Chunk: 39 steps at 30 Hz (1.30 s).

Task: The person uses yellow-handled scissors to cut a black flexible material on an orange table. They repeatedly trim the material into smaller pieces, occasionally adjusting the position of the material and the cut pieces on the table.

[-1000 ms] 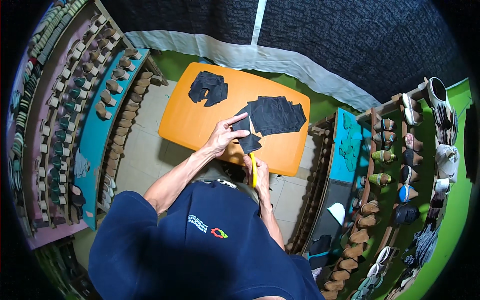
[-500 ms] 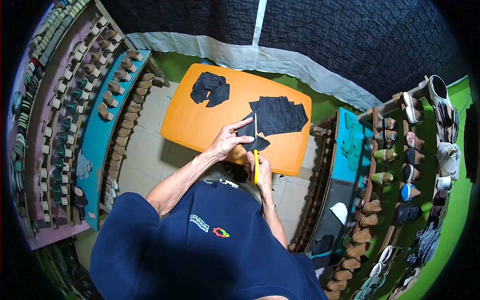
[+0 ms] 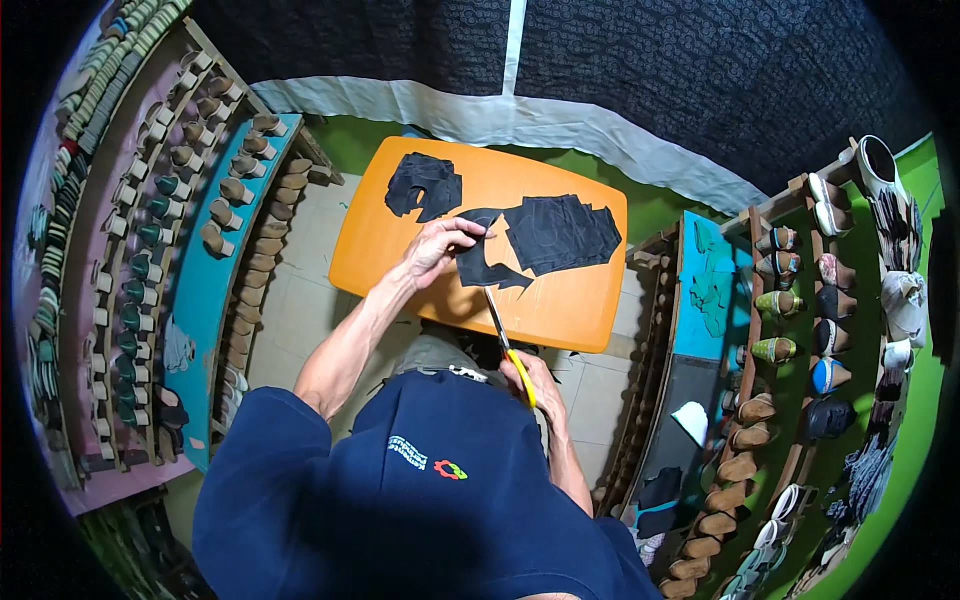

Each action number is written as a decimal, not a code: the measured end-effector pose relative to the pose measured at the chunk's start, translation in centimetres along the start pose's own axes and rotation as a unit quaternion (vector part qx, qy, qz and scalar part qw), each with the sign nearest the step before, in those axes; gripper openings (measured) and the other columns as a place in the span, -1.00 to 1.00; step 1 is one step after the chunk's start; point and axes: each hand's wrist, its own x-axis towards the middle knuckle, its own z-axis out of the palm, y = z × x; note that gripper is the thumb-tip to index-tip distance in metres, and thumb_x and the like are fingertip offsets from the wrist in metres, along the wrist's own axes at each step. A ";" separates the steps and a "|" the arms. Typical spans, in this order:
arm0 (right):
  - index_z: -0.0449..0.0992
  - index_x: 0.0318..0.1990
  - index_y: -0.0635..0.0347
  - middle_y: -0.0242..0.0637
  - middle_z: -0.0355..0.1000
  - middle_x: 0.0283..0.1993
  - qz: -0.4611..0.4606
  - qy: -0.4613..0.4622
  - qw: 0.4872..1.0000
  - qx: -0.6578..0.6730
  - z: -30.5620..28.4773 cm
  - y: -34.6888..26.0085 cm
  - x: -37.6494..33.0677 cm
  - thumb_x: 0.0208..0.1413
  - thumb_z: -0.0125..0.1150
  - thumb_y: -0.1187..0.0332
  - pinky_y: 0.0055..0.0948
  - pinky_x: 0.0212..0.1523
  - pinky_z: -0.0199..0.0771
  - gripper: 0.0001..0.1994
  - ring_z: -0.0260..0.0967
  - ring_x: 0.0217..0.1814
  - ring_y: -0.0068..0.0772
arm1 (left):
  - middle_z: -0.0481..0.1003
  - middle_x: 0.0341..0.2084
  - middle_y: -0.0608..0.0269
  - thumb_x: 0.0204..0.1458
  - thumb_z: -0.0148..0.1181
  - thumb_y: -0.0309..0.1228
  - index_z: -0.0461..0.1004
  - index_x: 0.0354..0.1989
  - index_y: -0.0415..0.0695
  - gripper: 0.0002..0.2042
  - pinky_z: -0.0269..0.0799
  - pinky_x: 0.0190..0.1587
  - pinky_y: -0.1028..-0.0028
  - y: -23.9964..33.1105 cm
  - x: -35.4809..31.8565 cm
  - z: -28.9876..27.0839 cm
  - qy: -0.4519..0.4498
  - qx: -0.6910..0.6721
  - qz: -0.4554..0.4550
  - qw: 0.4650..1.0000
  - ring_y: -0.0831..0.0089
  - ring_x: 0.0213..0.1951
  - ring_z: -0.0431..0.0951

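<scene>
Fingers pinched together, my left hand (image 3: 437, 248) grips the edge of a black fabric piece (image 3: 480, 264) over the front of the orange table (image 3: 375, 268). My right hand (image 3: 540, 383) is closed round the yellow handles of a pair of scissors (image 3: 521, 374), nearer my body. The scissors' blades point up toward the lower edge of the fabric piece and look closed. To the right lies a stack of black cut pieces (image 3: 565, 236), and a smaller black pile (image 3: 423, 185) with a curved cutout sits at the far left.
Racks of brown shoe lasts (image 3: 263, 246) and a blue shelf (image 3: 187, 285) stand at left. At right are another blue bench (image 3: 703, 335) with green scraps (image 3: 710, 295) and shelves of shoes (image 3: 772, 350). A dark curtain (image 3: 650, 85) hangs behind the table.
My right hand has drawn the scissors back toward my body, away from the fabric. My left hand has shifted slightly left and up, holding the piece now hanging by its edge.
</scene>
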 end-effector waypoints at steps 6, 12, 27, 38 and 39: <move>0.42 -0.36 0.18 -0.47 0.32 -0.50 -0.128 -0.036 0.988 0.083 -0.3 3.3 -1.2 0.10 0.23 -0.13 -0.48 -0.46 0.19 -0.52 0.19 -0.46 -0.59 | 0.60 -0.30 0.19 0.03 0.08 -0.59 0.46 -0.30 -0.14 -0.90 0.46 -0.16 0.54 2.9 0.2 -0.3 -0.073 0.102 -0.013 0.992 0.48 -0.22 0.61; 0.44 -0.20 0.28 -0.46 0.25 -0.55 -0.111 -0.083 0.958 0.250 1.1 0.5 0.5 0.15 0.08 -0.33 -0.51 -0.51 0.33 -0.32 0.22 -0.57 -0.58 | 0.49 -0.56 0.48 -0.04 0.23 -0.55 0.44 -0.39 -0.04 -0.88 -0.01 -0.55 0.71 3.9 -0.4 1.5 -0.138 0.200 -0.021 0.970 0.84 -0.57 0.30; 0.40 -0.47 0.15 -0.51 0.21 -0.69 -0.011 0.060 0.981 0.183 1.3 -3.9 1.4 0.18 0.24 -0.14 -0.56 -0.70 0.20 -0.50 0.14 -0.73 -0.68 | 0.46 -0.45 0.43 0.00 0.36 -0.37 0.50 -0.13 -0.06 -0.74 0.30 -0.40 0.58 -4.1 1.7 -0.8 0.191 0.267 0.209 0.921 0.64 -0.43 0.40; 0.44 -0.40 0.24 -0.44 0.26 -0.68 -0.010 0.134 0.988 0.070 1.0 -4.3 1.6 0.22 0.19 -0.11 -0.53 -0.73 0.24 -0.49 0.20 -0.75 -0.58 | 0.47 0.00 0.19 0.20 0.18 -0.43 0.39 0.22 0.12 -0.60 0.40 0.13 0.32 -10.8 -2.3 7.1 0.018 -0.470 -0.017 0.882 0.33 0.02 0.48; 0.44 -0.40 0.24 -0.44 0.25 -0.68 -0.009 0.140 0.987 0.076 1.0 -4.0 1.5 0.22 0.19 -0.11 -0.53 -0.73 0.22 -0.49 0.20 -0.75 -0.58 | 0.47 0.02 0.22 0.20 0.17 -0.45 0.40 0.21 0.13 -0.61 0.39 0.14 0.31 -10.3 -2.0 7.5 0.017 -0.471 0.001 0.882 0.33 0.02 0.48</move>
